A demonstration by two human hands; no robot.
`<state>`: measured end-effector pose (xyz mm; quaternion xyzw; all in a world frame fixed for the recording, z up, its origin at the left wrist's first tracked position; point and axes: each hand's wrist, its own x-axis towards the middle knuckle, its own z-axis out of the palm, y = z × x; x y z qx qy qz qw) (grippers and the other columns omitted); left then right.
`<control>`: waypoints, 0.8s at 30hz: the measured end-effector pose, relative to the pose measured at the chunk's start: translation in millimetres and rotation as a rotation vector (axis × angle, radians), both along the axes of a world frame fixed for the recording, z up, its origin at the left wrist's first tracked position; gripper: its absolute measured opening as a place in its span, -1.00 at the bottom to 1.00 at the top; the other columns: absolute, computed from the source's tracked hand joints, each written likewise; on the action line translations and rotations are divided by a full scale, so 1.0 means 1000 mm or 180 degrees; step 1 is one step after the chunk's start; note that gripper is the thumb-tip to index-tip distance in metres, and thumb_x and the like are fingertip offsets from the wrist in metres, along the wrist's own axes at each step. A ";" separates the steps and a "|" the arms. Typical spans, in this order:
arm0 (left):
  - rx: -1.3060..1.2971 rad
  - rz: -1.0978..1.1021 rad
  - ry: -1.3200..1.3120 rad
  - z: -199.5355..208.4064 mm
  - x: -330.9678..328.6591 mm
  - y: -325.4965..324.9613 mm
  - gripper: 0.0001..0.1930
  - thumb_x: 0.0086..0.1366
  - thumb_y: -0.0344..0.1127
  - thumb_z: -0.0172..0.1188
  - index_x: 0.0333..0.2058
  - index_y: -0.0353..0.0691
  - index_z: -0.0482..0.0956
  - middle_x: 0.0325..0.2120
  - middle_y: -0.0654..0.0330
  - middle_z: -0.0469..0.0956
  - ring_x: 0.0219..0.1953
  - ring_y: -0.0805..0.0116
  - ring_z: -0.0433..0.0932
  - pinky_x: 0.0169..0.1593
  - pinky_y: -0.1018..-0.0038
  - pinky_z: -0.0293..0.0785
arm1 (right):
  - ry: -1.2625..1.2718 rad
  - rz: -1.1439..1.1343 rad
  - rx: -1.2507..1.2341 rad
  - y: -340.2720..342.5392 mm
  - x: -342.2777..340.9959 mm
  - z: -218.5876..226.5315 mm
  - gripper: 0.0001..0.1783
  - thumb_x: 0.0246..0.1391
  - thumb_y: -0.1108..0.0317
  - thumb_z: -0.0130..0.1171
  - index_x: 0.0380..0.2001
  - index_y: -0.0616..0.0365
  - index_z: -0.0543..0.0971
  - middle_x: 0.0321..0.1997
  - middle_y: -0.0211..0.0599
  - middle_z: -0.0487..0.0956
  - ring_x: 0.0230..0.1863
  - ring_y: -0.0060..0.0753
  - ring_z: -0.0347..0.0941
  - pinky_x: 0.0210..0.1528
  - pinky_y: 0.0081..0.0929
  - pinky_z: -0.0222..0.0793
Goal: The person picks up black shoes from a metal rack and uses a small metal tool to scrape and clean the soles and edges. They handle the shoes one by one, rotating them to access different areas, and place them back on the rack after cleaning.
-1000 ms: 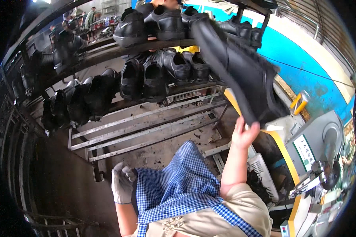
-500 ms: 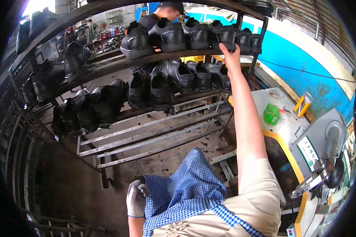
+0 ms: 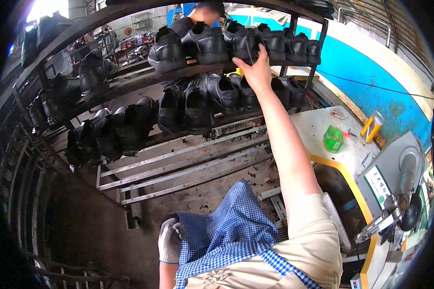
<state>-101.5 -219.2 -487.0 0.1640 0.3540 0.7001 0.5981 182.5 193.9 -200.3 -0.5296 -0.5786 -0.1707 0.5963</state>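
My right hand (image 3: 256, 71), bare, reaches up to the upper shelf with thumb and forefinger spread apart. It is at the heel of a black shoe (image 3: 240, 42); a thin dark strip shows between the fingers, and I cannot tell what it is. More black shoes (image 3: 210, 44) stand beside it in a row, heels toward me. Low at my side, my left hand (image 3: 170, 242) wears a white glove with a dark upper edge. Its fingers are curled next to my blue checked apron (image 3: 226, 221), and whatever they may hold is hidden.
A dark metal rack (image 3: 130, 83) carries several black shoes on two levels, with bare rails (image 3: 188, 168) below. At right are a worktable (image 3: 313, 126) with a green container (image 3: 332, 138), a yellow can (image 3: 372, 126) and a grey machine (image 3: 395, 168). Another person (image 3: 197, 21) stands behind the rack.
My right hand has moved left along the upper shelf, from one shoe to the shoe beside it, and its thumb and forefinger are spread wider. My gloved left hand has stayed almost in place.
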 end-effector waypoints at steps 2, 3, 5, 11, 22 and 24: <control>0.0014 -0.0030 -0.0035 -0.002 0.000 -0.001 -0.61 0.38 -0.13 0.18 0.05 -0.23 0.45 -0.26 0.18 0.58 -0.25 0.31 0.56 -0.24 0.38 0.47 | 0.0217 0.0170 -0.0457 0.009 -0.002 0.007 0.19 -0.21 -0.17 0.49 0.35 0.25 0.16 0.08 0.14 0.54 0.02 -0.05 0.57 0.02 -0.25 0.47; 0.0011 -0.0049 -0.0056 0.000 0.002 0.000 -0.62 0.38 -0.14 0.17 0.05 -0.22 0.45 -0.26 0.18 0.58 -0.24 0.31 0.56 -0.23 0.37 0.47 | 0.0424 0.0420 -0.0728 0.014 0.000 0.012 0.21 -0.23 -0.19 0.48 0.35 0.24 0.15 0.10 0.20 0.53 0.09 0.08 0.52 0.10 -0.15 0.43; -0.0009 -0.0089 -0.0096 -0.001 0.003 -0.002 -0.64 0.38 -0.16 0.16 0.05 -0.22 0.45 -0.26 0.18 0.58 -0.24 0.30 0.56 -0.22 0.37 0.48 | 0.0611 0.0620 -0.0774 0.011 0.004 0.012 0.19 -0.25 -0.17 0.48 0.33 0.29 0.19 0.13 0.25 0.51 0.13 0.17 0.49 0.15 -0.12 0.40; -0.0150 -0.0232 -0.0206 -0.011 0.007 -0.002 -0.66 0.39 -0.18 0.14 0.04 -0.21 0.47 -0.24 0.18 0.58 -0.21 0.30 0.57 -0.21 0.34 0.51 | 0.1258 0.1790 0.0548 -0.059 0.020 -0.012 -0.03 -0.14 0.14 0.55 0.23 0.35 0.27 0.03 0.01 0.56 0.03 -0.20 0.56 0.10 -0.32 0.44; 0.0368 -0.0869 -0.0109 0.002 0.014 0.030 -0.41 0.28 0.11 0.25 0.16 -0.11 0.44 -0.12 0.18 0.57 -0.20 0.29 0.51 -0.16 0.34 0.45 | 0.3819 0.4175 0.0496 -0.232 0.060 -0.168 -0.65 0.13 0.09 0.14 -0.12 0.08 0.54 -0.15 -0.42 0.64 -0.59 -0.64 0.29 -0.70 -0.67 0.10; 0.0937 -0.1176 -0.0175 0.013 0.015 0.050 -0.30 0.30 0.06 0.24 0.30 -0.14 0.26 0.02 0.12 0.45 -0.02 0.21 0.46 -0.04 0.25 0.44 | 0.4044 0.4338 -0.0202 -0.239 0.050 -0.194 -0.62 0.13 0.05 0.15 -0.08 0.04 0.53 -0.17 -0.42 0.64 -0.54 -0.61 0.37 -0.70 -0.67 0.14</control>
